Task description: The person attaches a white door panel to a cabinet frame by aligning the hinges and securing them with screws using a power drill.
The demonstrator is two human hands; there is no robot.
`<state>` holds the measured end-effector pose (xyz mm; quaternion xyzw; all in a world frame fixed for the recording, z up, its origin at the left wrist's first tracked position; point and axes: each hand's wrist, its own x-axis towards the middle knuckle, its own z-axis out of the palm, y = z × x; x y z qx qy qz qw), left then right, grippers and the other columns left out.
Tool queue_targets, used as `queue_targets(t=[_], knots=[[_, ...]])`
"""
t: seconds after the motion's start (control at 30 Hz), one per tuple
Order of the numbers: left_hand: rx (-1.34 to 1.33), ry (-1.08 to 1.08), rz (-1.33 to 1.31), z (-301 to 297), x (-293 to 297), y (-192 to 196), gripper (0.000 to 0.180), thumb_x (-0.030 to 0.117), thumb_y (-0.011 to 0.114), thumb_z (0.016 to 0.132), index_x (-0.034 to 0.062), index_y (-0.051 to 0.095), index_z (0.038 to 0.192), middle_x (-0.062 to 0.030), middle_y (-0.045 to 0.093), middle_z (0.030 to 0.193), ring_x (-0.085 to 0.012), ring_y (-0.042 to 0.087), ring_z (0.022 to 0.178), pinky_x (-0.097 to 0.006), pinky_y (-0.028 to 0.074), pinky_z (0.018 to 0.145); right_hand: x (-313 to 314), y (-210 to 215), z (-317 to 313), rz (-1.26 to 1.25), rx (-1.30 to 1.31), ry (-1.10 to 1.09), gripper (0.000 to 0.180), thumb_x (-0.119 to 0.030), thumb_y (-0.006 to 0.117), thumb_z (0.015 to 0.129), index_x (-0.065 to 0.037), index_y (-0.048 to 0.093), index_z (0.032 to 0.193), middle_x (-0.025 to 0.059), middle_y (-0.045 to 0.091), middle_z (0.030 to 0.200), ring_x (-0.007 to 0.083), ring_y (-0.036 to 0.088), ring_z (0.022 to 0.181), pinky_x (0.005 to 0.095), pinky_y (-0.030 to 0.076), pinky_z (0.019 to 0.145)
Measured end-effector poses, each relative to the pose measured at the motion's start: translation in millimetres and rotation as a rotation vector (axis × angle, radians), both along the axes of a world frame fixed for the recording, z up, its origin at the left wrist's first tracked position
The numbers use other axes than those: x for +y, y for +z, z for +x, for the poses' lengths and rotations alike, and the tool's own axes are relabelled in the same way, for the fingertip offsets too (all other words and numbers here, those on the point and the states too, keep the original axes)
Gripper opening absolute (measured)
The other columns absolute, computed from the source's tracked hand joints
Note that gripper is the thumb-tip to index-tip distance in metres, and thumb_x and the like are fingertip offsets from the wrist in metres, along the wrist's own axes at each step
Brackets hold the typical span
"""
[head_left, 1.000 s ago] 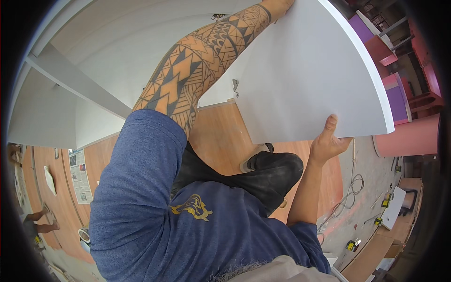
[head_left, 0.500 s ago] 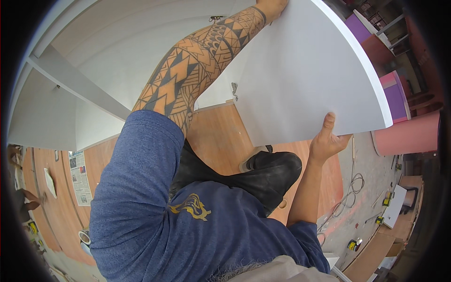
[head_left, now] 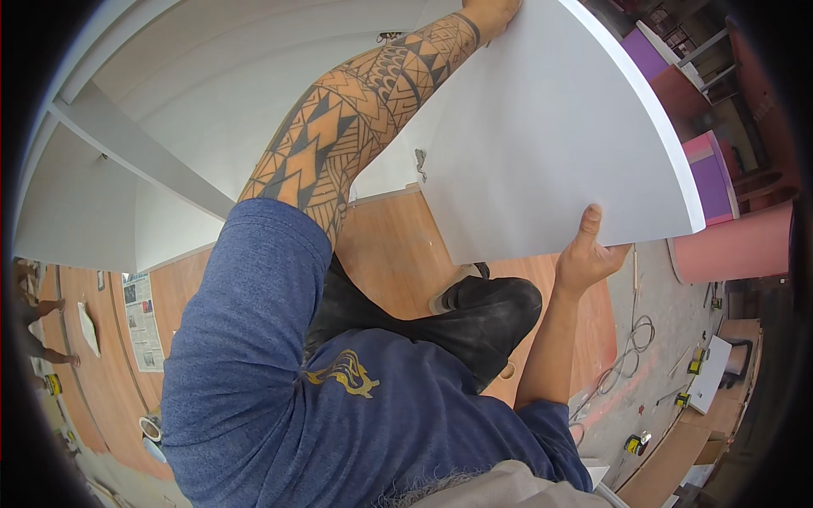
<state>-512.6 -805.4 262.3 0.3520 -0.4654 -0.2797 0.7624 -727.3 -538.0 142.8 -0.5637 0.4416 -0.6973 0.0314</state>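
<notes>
"Where is the big, flat, smooth white board (head_left: 550,144)?"

"It is up in front of the person, a bit tilted. The white cupboard with flat sides (head_left: 144,140) is to its left. A bent knee in black cloth trousers (head_left: 512,309) is near its low edge. I can't tell if they touch."

"What is the bare right hand (head_left: 584,264) doing?"

"It grips the low edge near the right corner. The thumb (head_left: 590,222) presses on the near face, and the other fingers go behind, out of sight."

"And the left hand (head_left: 493,15), on the arm with dark patterns?"

"It is at the top left edge. The picture cuts it off, so I can't tell how tight it is."

"How do you hold a board like that well?"

"I think 2 hands far apart is good, with 1 high and 1 low. Let the low hand take the weight. Move slowly, so the small, grey, bent metal hinge (head_left: 421,165) on the left side doesn't get knocked. I'd pull that knee away from the corner too."
</notes>
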Motion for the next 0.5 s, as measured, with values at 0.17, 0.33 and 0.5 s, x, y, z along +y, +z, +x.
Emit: queue_targets(t=[0.17,0.33,0.5], knots=[[0.049,-0.041,0.052,0,-3,-3,0.071,0.053,0.055,0.104,-0.0083,0.062,0.068,-0.0171,0.058,0.063,-0.0253,0.053,0.065,-0.048,0.045,0.070,-2,-3,1,0.005,-0.038,0.023,0.043,-0.012,0.074,0.100,0.007,0.056,0.134,0.0158,0.063,0.130,0.0224,0.062,0.117,0.0375,0.049,0.103],[-0.093,-0.024,0.013,5,-8,-2,0.074,0.056,0.051,0.106,-0.0089,0.064,0.072,-0.0237,0.062,0.069,-0.0298,0.057,0.069,-0.047,0.047,0.075,-3,5,-3,0.114,0.040,-0.012,0.047,-0.015,0.074,0.100,0.008,0.054,0.136,0.0169,0.060,0.132,0.0237,0.059,0.122,0.0370,0.047,0.104],[-0.122,0.038,0.068,6,-15,-1,0.069,0.055,0.051,0.105,-0.0092,0.067,0.084,-0.0305,0.068,0.086,-0.0406,0.065,0.085,-0.048,0.049,0.085,-4,64,2,-0.201,0.145,-0.026,0.057,-0.014,0.073,0.099,0.009,0.046,0.144,0.0214,0.049,0.144,0.0274,0.049,0.135,0.0415,0.041,0.113]])
